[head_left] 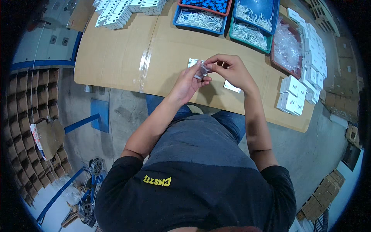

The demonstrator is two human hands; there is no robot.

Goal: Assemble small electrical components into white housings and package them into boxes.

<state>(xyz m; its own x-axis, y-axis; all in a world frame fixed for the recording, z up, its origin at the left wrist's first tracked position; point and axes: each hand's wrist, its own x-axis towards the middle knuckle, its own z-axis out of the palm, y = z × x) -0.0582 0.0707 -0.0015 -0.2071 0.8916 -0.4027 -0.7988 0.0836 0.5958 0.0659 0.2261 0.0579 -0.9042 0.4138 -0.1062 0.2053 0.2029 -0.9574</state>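
Above the near part of the table, both hands meet at a small clear plastic bag (pixel 203 70). My left hand (pixel 186 85) pinches it from the left between thumb and fingers. From the right, my right hand (pixel 232 70) grips the bag's edge with thumb and fingertips. Something whitish shows at the bag's lower end, too small to make out. Behind the left fingertips lies a white box (pixel 191 62), partly covered by the hand. A flat white piece (pixel 232 86) rests on the table below my right wrist.
Cardboard covers the table (pixel 116 58). Along the far side stand a blue tray of small white tubes (pixel 199 21), a red tray of blue parts (pixel 205 4) and more tube trays. A brown tray holds clear bags (pixel 286 48). White boxes (pixel 291 94) are stacked right and far left.
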